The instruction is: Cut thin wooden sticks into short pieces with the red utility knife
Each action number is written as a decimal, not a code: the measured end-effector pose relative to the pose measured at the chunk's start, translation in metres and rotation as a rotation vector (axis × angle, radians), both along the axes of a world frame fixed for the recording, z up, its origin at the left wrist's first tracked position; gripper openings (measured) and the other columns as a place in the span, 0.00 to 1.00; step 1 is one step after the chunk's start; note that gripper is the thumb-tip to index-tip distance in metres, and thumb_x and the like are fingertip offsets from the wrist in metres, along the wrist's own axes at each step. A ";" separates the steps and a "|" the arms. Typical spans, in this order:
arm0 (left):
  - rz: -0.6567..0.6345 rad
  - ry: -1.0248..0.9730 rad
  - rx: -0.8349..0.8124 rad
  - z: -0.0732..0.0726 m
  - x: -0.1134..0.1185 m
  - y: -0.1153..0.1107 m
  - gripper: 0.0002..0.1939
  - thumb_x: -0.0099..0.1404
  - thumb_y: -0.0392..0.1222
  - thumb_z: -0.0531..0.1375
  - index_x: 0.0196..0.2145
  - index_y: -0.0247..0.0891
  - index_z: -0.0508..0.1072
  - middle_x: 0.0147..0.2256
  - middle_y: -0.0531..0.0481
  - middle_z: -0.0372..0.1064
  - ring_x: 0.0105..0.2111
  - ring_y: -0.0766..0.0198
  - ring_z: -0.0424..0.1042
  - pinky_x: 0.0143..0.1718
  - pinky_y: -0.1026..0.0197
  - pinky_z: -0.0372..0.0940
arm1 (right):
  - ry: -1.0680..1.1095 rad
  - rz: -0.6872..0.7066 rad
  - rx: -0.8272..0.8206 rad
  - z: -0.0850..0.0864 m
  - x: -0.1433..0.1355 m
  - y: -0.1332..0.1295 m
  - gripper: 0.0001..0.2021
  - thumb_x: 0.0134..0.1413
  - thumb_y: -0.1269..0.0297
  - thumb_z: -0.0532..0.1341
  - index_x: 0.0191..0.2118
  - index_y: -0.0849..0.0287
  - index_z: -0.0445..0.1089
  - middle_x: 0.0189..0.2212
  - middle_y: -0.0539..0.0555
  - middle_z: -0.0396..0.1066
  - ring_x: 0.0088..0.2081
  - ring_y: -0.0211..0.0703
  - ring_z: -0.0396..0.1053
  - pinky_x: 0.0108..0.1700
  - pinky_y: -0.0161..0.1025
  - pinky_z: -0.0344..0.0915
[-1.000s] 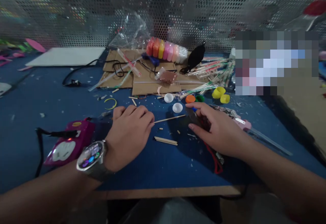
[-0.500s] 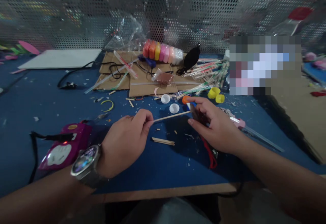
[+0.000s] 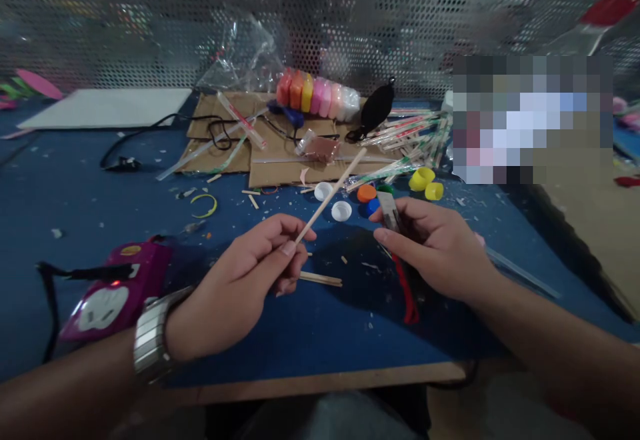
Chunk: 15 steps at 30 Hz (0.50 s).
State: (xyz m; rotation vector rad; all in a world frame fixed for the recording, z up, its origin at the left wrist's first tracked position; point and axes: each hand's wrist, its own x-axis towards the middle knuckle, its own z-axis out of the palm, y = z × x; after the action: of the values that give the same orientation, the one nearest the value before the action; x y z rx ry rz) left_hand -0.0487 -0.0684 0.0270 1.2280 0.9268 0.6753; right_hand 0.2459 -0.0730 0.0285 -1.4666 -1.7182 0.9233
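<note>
Between the thumb and fingers of my left hand is a thin wooden stick, slanting up and away to the right. My right hand grips a pair of red-handled pliers or a similar cutting tool, its grey metal head pointing away from me; its exact kind is unclear. The stick and the tool are apart. Short cut sticks lie on the blue table between my hands. White caps and an orange cap sit just beyond.
A purple device with a black cable is at the left. Cardboard, coloured clay packs and wrapped sticks lie at the back. Yellow cups stand beyond my right hand; a large cardboard piece is at the right.
My left hand has turned over, palm more upward, and the stick has swung from nearly level beside the tool to a steep slant away from it. The tool's head now shows more clearly.
</note>
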 end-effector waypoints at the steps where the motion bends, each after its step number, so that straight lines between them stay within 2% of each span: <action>1: 0.009 -0.072 -0.065 0.000 0.001 0.001 0.07 0.85 0.45 0.57 0.51 0.42 0.73 0.32 0.56 0.67 0.26 0.69 0.63 0.28 0.67 0.62 | -0.015 0.015 0.013 0.001 0.000 -0.001 0.09 0.69 0.56 0.69 0.47 0.54 0.79 0.29 0.49 0.74 0.29 0.44 0.69 0.34 0.42 0.67; 4: 0.027 -0.210 -0.217 0.002 0.004 0.004 0.04 0.83 0.42 0.60 0.49 0.41 0.73 0.30 0.57 0.66 0.23 0.72 0.60 0.25 0.69 0.59 | -0.008 0.051 0.005 0.004 -0.002 -0.002 0.06 0.70 0.59 0.67 0.47 0.53 0.77 0.28 0.48 0.75 0.29 0.44 0.72 0.33 0.41 0.69; 7: 0.023 -0.264 -0.308 0.005 0.007 0.003 0.02 0.82 0.40 0.61 0.48 0.40 0.73 0.28 0.57 0.66 0.24 0.71 0.59 0.26 0.70 0.60 | 0.107 0.095 -0.096 0.006 -0.005 -0.004 0.05 0.71 0.60 0.66 0.47 0.53 0.73 0.27 0.47 0.74 0.26 0.43 0.74 0.30 0.40 0.70; 10: -0.007 -0.291 -0.349 0.006 0.008 0.000 0.03 0.82 0.41 0.60 0.48 0.41 0.73 0.27 0.58 0.64 0.24 0.71 0.56 0.26 0.70 0.60 | 0.204 0.139 -0.179 0.007 -0.007 -0.005 0.07 0.70 0.60 0.67 0.48 0.53 0.71 0.26 0.46 0.73 0.24 0.42 0.73 0.26 0.37 0.68; 13: -0.013 -0.279 -0.350 0.005 0.007 -0.002 0.03 0.83 0.41 0.60 0.48 0.41 0.72 0.26 0.61 0.60 0.22 0.73 0.50 0.24 0.72 0.57 | 0.219 0.151 -0.195 0.007 -0.007 -0.006 0.10 0.68 0.60 0.69 0.50 0.53 0.72 0.27 0.45 0.73 0.24 0.41 0.73 0.26 0.36 0.67; 15: -0.024 -0.267 -0.331 0.005 0.007 -0.003 0.04 0.83 0.43 0.60 0.49 0.41 0.71 0.26 0.61 0.61 0.22 0.74 0.51 0.24 0.72 0.58 | 0.196 0.160 -0.189 0.008 -0.005 -0.008 0.11 0.67 0.61 0.71 0.51 0.54 0.75 0.26 0.43 0.69 0.23 0.38 0.70 0.26 0.36 0.66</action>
State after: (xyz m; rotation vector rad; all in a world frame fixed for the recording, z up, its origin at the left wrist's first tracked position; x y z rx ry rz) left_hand -0.0420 -0.0717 0.0321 0.8314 0.7630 0.6212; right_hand 0.2409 -0.0806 0.0362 -1.3188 -1.6569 1.3015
